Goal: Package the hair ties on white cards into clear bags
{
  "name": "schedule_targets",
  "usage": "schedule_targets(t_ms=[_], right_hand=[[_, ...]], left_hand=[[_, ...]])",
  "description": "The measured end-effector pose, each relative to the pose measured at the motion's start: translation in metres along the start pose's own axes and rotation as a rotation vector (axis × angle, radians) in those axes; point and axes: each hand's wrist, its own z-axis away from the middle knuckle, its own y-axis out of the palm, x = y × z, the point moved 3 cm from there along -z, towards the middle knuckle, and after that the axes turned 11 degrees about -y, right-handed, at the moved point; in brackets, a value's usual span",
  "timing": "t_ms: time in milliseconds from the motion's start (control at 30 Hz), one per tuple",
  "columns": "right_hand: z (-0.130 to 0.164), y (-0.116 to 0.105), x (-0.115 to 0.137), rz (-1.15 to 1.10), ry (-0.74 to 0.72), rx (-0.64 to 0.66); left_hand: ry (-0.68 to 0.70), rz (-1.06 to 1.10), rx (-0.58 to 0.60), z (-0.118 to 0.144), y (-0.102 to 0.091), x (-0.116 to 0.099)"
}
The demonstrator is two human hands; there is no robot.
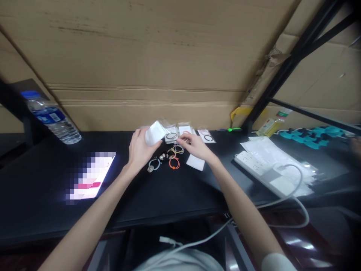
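Note:
My left hand (140,148) holds a small white card or packet (155,133) lifted a little above the black table (42,188). My right hand (194,145) rests just right of it, fingertips pinched over a cluster of hair ties (172,154); whether it grips one I cannot tell. Loose ties lie below the hands: a pale blue one (154,164), an orange one (174,163) and yellowish ones. Clear packets with ties on cards (207,136) lie behind my right hand. A blank white card (195,162) lies under my right wrist.
A water bottle (53,118) lies at the back left. A lit phone screen (91,175) sits left of my arm. A white power strip (255,167) with cable and plastic bags lie to the right, teal parts (313,136) beyond. Cardboard walls the back.

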Motion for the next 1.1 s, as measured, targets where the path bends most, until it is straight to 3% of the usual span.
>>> schedule_targets(t_ms=[133,300,533,867,1100], right_hand=[[0.006,0.024,0.008,0.164,-0.103,0.24],[0.011,0.045,0.008,0.351,-0.154,0.311],[0.007,0.036,0.012,0.302,-0.192,0.215],[0.003,0.027,0.017,0.272,-0.135,0.052],[0.002,0.025,0.022,0.106,-0.029,-0.022]], left_hand=[[-0.06,0.007,-0.03,-0.001,-0.004,0.001],[-0.042,0.002,-0.027,0.001,-0.004,-0.003],[-0.045,0.009,-0.03,0.002,-0.005,-0.004],[-0.053,0.01,-0.021,0.002,-0.005,-0.004],[-0.048,0.02,-0.016,0.002,-0.004,-0.004]])
